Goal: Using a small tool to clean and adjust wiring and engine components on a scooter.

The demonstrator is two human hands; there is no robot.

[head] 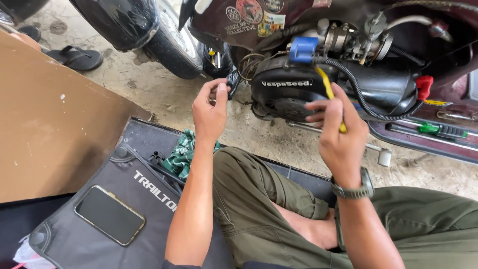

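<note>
Head view: rough concrete floor (pixel 164 94) at centre. Left hand (pixel 210 112) pinches a black cable (pixel 233 79); right hand (pixel 338 132) grips a yellow-handled tool (pixel 328 92) by the scooter engine (pixel 298 84), black mat (pixel 99 199) lower left.

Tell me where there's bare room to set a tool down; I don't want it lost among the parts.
Bare concrete between the tyre and the mat. Free mat around the phone. Crowded: at the engine, where left hand and right hand work.

left hand (pixel 210 113): pinching black part | right hand (pixel 338 133): gripping yellow tool (pixel 328 92)
</note>
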